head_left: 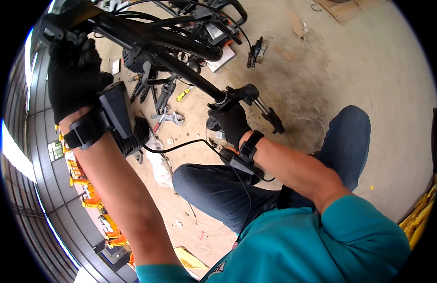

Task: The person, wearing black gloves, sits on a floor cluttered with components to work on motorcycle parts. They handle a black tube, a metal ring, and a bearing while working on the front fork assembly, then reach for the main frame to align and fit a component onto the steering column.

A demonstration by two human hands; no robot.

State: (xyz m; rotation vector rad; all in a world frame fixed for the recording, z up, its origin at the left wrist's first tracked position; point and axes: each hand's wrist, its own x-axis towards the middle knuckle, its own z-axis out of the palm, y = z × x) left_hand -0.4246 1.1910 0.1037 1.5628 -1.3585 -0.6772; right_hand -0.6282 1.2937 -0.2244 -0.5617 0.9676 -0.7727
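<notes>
A black tubular frame [181, 70], which looks like part of a scooter or bike, slants from the upper left down toward the middle. My left hand [73, 78], in a black glove, has its fingers curled round the frame's upper left end. At the lower end, my gloved right hand [233, 123] is closed just below a black bracket [247, 93]. From that bracket a short bar with a silver section [265, 111] sticks out to the right. The right fingertips are partly hidden. Both wrists carry strapped-on black devices.
An adjustable wrench [170, 118], a yellow screwdriver [184, 94] and coil-spring shocks [139, 90] lie on the concrete floor beyond my knees. A small black part [257, 53] lies farther right. Clear plastic [159, 164] is near my left knee; orange machines [93, 200] line the left.
</notes>
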